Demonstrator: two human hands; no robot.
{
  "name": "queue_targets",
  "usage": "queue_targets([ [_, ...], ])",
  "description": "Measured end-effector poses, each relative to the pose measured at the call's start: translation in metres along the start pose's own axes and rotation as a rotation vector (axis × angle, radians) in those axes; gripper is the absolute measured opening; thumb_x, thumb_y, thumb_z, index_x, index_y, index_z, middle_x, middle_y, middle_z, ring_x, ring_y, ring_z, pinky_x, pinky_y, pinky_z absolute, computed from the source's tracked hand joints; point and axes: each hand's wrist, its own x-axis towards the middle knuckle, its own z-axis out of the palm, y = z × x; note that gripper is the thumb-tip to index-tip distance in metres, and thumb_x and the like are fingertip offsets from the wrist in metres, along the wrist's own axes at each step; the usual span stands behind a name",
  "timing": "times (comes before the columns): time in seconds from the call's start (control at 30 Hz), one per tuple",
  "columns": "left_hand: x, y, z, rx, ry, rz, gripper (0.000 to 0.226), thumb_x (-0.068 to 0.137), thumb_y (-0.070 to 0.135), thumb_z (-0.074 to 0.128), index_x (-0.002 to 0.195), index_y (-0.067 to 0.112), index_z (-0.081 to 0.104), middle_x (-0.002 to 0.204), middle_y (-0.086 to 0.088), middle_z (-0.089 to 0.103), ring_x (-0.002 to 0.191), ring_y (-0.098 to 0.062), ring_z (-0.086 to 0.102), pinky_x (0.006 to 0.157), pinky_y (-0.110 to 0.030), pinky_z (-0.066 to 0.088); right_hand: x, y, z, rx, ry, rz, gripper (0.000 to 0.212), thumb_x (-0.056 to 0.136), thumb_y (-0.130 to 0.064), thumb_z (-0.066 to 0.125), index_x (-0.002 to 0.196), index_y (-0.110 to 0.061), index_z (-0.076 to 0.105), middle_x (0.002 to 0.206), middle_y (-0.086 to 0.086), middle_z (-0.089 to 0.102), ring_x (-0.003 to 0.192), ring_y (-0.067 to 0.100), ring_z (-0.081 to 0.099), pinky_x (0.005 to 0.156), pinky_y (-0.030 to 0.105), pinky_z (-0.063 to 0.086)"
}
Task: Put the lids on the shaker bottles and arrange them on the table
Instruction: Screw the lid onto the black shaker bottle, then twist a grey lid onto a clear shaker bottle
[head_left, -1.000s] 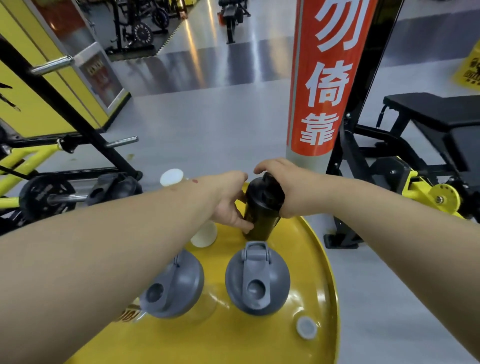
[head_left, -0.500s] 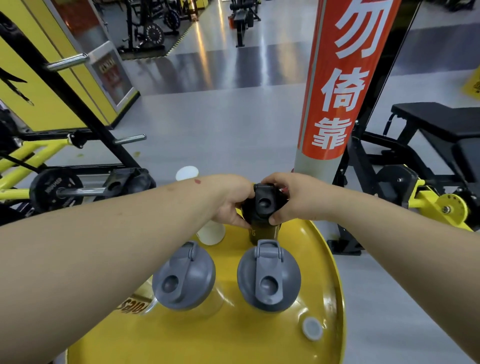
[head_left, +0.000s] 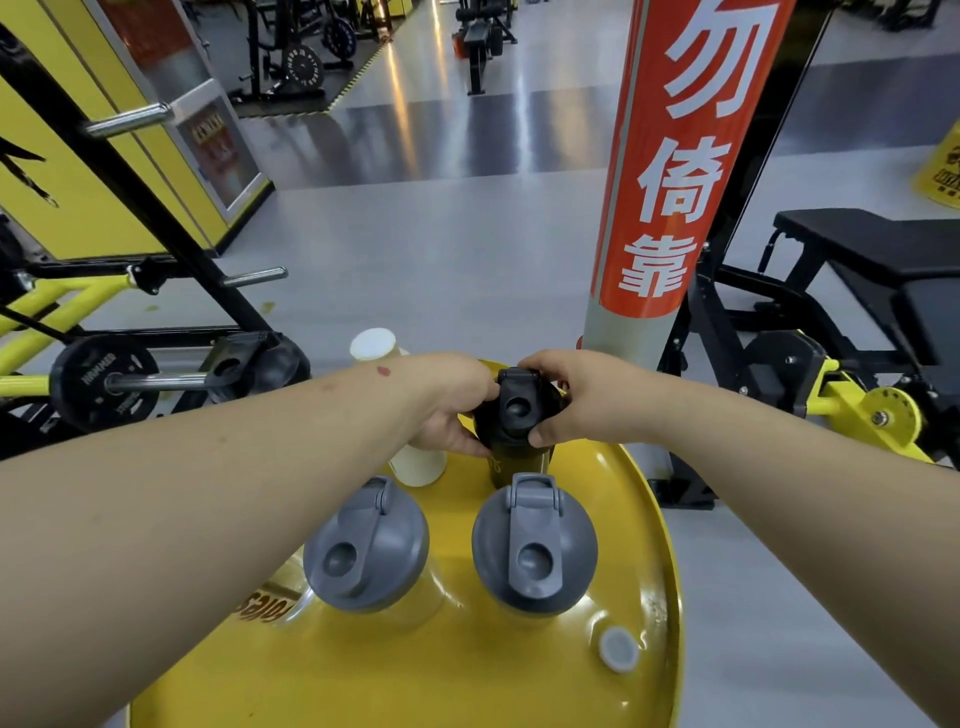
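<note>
Fingers (head_left: 540, 434) of both hands around black lid (head_left: 514, 410).

Round glossy yellow table (head_left: 644, 525): 2 grey-lidded clear shaker bottles (head_left: 366, 551) (head_left: 535, 551) in front, dark black-lidded bottle (head_left: 519, 457) & white cup (head_left: 415, 465) behind, sm white cap (head_left: 618, 649) nr right rim.

A single wide-angle view looks from the person's head, forward and down. It sits close over the round yellow table (head_left: 519, 670), with both forearms reaching away from the lens. Farther ahead it takes in a red pillar (head_left: 670, 171) and the gym floor (head_left: 415, 249).
</note>
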Motion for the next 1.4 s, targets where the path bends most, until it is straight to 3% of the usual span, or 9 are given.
queue_targets([
  [0.4,-0.015,-0.006,0.0,-0.088,0.01,0.035,0.035,0.106,0.017,0.043,0.139,0.009,0.052,0.141,-0.015,0.055,0.118,-0.035,0.062,0.068,-0.035,0.058,-0.007,-0.007,0.0,-0.035,-0.034,0.072,0.087,0.079,-0.027,0.084,0.152,-0.027,0.037,0.14,-0.003,0.057,0.118,0.02,0.059,0.095,0.03,0.05],
  [0.53,-0.034,-0.004,0.001,-0.057,0.002,0.044,0.046,0.106,0.016,0.045,0.151,0.009,0.038,0.157,-0.021,0.037,0.13,-0.038,0.053,0.098,-0.042,0.052,-0.017,-0.014,-0.003,-0.006,-0.002,0.156,0.091,0.082,-0.03,0.079,0.157,-0.026,0.028,0.154,0.006,0.048,0.132,0.027,0.054,0.105,0.041,0.05],
  [0.63,-0.051,-0.007,-0.008,-0.003,0.044,0.082,0.061,0.101,0.013,0.054,0.156,0.009,0.028,0.161,-0.024,0.028,0.142,-0.041,0.042,0.11,-0.046,0.045,-0.032,-0.021,-0.012,-0.028,0.106,0.217,0.06,0.085,-0.027,0.07,0.14,-0.023,0.047,0.131,0.006,0.062,0.109,0.027,0.065,0.091,0.045,0.059],
  [0.8,-0.078,-0.023,-0.014,0.244,0.015,0.11,0.03,0.088,0.01,0.069,0.116,0.003,0.061,0.13,-0.032,0.051,0.103,-0.025,0.066,0.069,-0.029,0.059,-0.069,-0.036,-0.016,0.064,-0.096,0.341,0.028,0.09,-0.035,0.064,0.113,-0.02,0.063,0.106,0.006,0.07,0.091,0.023,0.074,0.088,0.042,0.062],
  [0.83,-0.086,-0.025,-0.012,0.273,-0.033,0.094,0.019,0.088,0.009,0.068,0.105,0.003,0.063,0.097,-0.028,0.057,0.075,-0.023,0.068,0.065,-0.027,0.058,-0.076,-0.038,-0.013,0.161,-0.183,0.379,0.032,0.091,-0.038,0.066,0.118,-0.02,0.064,0.111,0.006,0.069,0.096,0.025,0.074,0.09,0.042,0.061],
  [0.87,-0.092,-0.027,-0.009,0.283,-0.067,0.086,0.017,0.089,0.009,0.068,0.105,0.005,0.063,0.094,-0.006,0.051,0.069,-0.025,0.053,0.071,-0.029,0.059,-0.083,-0.039,-0.01,0.244,-0.254,0.407,0.038,0.091,-0.04,0.066,0.123,-0.021,0.063,0.118,0.005,0.067,0.101,0.027,0.073,0.093,0.042,0.06],
  [0.97,-0.103,-0.033,0.0,0.343,-0.107,0.112,0.031,0.092,0.013,0.069,0.121,0.01,0.06,0.128,-0.015,0.06,0.108,-0.031,0.067,0.095,-0.04,0.057,-0.1,-0.037,-0.003,0.38,-0.358,0.447,0.058,0.09,-0.049,0.065,0.142,-0.025,0.053,0.137,0.004,0.057,0.11,0.036,0.069,0.097,0.047,0.058],
  [1.07,-0.111,-0.044,0.012,0.362,-0.136,0.118,0.047,0.098,0.02,0.063,0.141,0.008,0.05,0.14,-0.015,0.053,0.111,-0.037,0.066,0.097,-0.043,0.056,-0.115,-0.035,0.009,0.544,-0.352,0.488,0.068,0.089,-0.054,0.066,0.149,-0.028,0.045,0.149,0.004,0.047,0.112,0.043,0.068,0.096,0.05,0.058],
  [1.4,-0.123,-0.069,0.023,0.2,-0.134,0.157,0.051,0.101,0.025,0.058,0.147,0.007,0.044,0.151,-0.016,0.046,0.12,-0.04,0.062,0.093,-0.044,0.058,-0.138,-0.054,0.054,0.801,-0.051,0.458,0.029,0.099,-0.032,0.06,0.124,-0.018,0.065,0.125,0.009,0.066,0.105,0.028,0.073,0.084,0.039,0.063],
])
